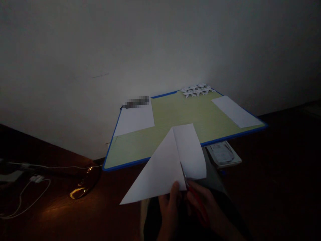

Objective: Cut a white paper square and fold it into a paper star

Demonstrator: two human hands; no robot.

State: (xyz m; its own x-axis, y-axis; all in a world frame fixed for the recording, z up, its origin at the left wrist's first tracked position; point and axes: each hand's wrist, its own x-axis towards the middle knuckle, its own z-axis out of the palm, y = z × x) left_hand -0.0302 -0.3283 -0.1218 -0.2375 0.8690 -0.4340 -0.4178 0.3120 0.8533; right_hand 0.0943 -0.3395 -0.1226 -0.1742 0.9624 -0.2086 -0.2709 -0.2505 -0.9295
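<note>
A sheet of white paper [160, 164], folded over into a triangle with a rectangular strip beside it, is held in front of the table's near edge. My left hand [170, 201] pinches its lower edge, thumb on top. Red-handled scissors [198, 204] are gripped in my right hand [204, 199]. Their blades lie at the paper, along the line between the triangle and the strip, where a slit runs partway up. How far the blades are spread is too dark to tell.
The table [175, 113] has a blue rim. On it lie a white sheet [135, 120] at left, another folded sheet [235, 112] at right, and several folded paper pieces [197, 90] at the back. A book [223, 154] sits below the right edge. White cables [37, 179] trail at left.
</note>
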